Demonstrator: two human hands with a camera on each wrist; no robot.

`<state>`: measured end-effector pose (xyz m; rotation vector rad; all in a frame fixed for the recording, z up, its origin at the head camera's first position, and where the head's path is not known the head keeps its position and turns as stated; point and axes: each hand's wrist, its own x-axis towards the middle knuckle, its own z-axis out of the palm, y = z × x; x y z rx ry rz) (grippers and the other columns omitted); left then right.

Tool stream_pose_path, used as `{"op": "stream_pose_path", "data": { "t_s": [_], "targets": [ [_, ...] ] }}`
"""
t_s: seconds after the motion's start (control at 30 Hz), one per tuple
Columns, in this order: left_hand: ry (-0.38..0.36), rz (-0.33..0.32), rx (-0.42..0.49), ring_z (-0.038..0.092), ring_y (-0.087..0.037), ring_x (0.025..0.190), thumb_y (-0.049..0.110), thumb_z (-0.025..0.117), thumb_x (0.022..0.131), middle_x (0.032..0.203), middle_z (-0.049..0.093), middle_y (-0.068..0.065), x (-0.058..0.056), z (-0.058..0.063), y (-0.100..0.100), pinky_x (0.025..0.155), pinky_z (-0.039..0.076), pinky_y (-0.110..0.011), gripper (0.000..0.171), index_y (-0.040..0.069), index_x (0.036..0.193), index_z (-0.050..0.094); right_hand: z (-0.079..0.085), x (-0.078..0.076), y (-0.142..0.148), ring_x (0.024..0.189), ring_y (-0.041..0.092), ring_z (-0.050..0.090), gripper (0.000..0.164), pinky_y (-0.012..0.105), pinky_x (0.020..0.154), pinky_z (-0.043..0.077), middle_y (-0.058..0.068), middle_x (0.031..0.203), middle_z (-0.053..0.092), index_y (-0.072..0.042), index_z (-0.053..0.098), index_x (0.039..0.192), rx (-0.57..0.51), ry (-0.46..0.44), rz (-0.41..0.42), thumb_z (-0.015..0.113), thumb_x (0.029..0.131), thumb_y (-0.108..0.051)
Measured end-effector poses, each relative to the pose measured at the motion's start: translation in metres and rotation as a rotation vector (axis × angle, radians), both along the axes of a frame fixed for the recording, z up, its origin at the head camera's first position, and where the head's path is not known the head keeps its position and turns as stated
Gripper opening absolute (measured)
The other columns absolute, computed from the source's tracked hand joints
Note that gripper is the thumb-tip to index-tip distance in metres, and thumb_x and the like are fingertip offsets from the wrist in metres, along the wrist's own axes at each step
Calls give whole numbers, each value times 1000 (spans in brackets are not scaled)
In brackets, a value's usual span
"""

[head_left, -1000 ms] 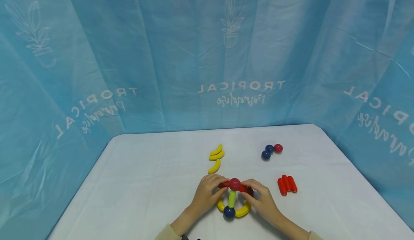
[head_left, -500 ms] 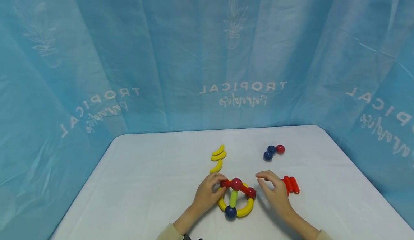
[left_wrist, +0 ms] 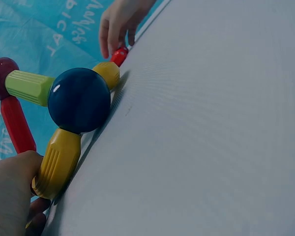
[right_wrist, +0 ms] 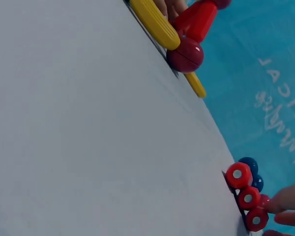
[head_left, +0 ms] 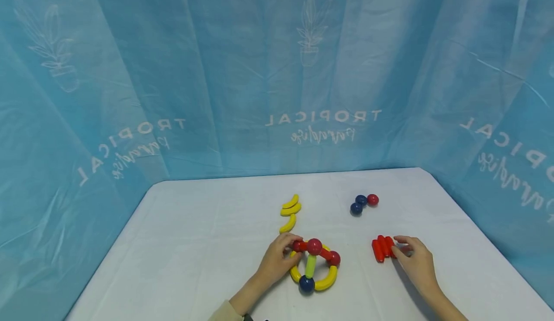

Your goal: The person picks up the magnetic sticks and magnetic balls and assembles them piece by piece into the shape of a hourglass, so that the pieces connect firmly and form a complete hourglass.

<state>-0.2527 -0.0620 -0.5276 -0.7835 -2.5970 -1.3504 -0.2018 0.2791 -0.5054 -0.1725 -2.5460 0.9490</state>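
My left hand (head_left: pixel 277 259) holds the left side of a magnetic ball-and-rod frame, its fingertips at a red ball (head_left: pixel 297 246). Yellow curved rods (head_left: pixel 326 280) form the frame's ring on the table, with a dark blue ball (head_left: pixel 307 284) at the front. A green rod (left_wrist: pixel 30 87) slopes up from the blue ball to the raised red ball (head_left: pixel 314 246). Red rods run down from that top ball to both sides. Over to the right, my right hand (head_left: pixel 417 262) pinches the rightmost of the loose red rods (right_wrist: pixel 256 219), thumb and finger at its sides.
Loose yellow curved rods (head_left: pixel 290 209) lie behind the frame. Two blue balls (head_left: pixel 356 208) and a red ball (head_left: pixel 372 199) sit together at the back right. A blue curtain (head_left: pixel 242 80) hangs around the white-covered table (head_left: pixel 195 244).
My right hand has let go of the frame's right red ball and moved right to the loose red rods. My left hand has stayed on the frame.
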Motion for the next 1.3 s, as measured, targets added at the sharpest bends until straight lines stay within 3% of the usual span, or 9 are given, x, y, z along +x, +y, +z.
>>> {"op": "stream_pose_path", "data": {
  "t_s": [0.17,0.3,0.53,0.67,0.77,0.93,1.07,1.17,1.3],
  "targets": [
    [-1,15,-20,57,-11,94,18,68,87,113,61,2,1,2,0,79,50,-21,32,15,118,62,2,0,6,78,26,61,39,13,60,47,22,92,67,10,59,113,-1,-72,58,70,78,-2],
    [-15,14,-27,57,-10,94,18,67,87,113,61,3,2,2,0,79,49,-21,32,16,119,61,3,-3,8,72,20,57,39,14,57,46,18,85,68,10,60,110,31,-67,53,73,76,-3],
    [-18,6,-6,57,-10,95,18,65,88,114,61,3,2,3,0,79,49,-21,31,15,118,62,7,-16,11,68,14,56,31,15,55,45,18,82,69,8,64,104,14,40,29,74,76,-1],
    [-22,1,0,56,-9,95,19,65,88,114,61,4,2,2,0,80,49,-21,30,16,118,62,12,-24,5,70,-4,54,28,5,60,44,20,90,70,5,65,105,-74,143,3,73,79,-3],
    [-21,11,-2,56,-8,94,19,65,88,114,61,4,1,2,0,79,48,-21,30,16,118,62,18,-29,-9,73,-14,51,30,0,67,43,21,97,70,4,63,108,-178,160,60,72,81,-4],
    [-10,26,-5,57,-9,94,20,66,87,112,62,3,2,3,-1,78,48,-21,30,16,116,63,37,-31,-50,78,-10,61,35,6,72,49,23,106,66,3,60,115,-398,50,230,71,84,-8],
    [8,40,-5,56,-10,92,25,69,85,109,63,4,4,5,-1,79,49,-22,29,17,112,64,56,-28,-86,81,-1,66,36,15,77,53,21,111,64,-1,59,120,-549,-78,313,69,86,-9],
    [6,48,0,55,-9,91,34,70,84,106,63,5,5,6,-1,79,49,-22,30,19,110,65,67,-26,-109,84,4,67,37,18,80,54,19,112,64,-2,59,121,-596,-145,354,68,86,-10],
    [4,66,-5,54,-8,88,46,69,83,103,64,7,5,6,-1,77,48,-20,36,20,108,66,78,-24,-131,88,8,64,35,16,81,52,15,109,66,-3,61,119,-582,-168,404,69,85,-11]
  ]
}}
